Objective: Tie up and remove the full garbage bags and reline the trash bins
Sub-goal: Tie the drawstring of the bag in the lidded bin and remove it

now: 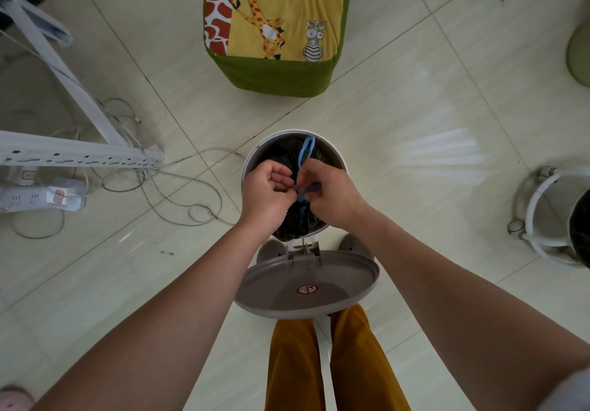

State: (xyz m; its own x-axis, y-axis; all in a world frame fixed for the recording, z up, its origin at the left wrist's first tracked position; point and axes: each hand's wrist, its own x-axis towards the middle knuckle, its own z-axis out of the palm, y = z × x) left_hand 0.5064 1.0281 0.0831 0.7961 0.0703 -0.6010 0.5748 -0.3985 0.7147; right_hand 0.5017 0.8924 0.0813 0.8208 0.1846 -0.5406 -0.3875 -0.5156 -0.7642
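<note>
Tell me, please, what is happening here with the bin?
A person stands over a round bin whose lid is flipped open toward them. Both hands are at the gathered neck of the black bag, which sits inside the bin. The left hand and right hand pinch the blue drawstring, one loop sticking up past the fingers. The bag is being tied and has not been lifted out yet.

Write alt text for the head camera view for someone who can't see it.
Two bare hands, left and right, pinch the blue drawstring of a black plastic garbage bag inside a round white trash bin, its grey lid hinged open. A green giraffe-print cushion sits beyond on the pale tiled floor.
</note>
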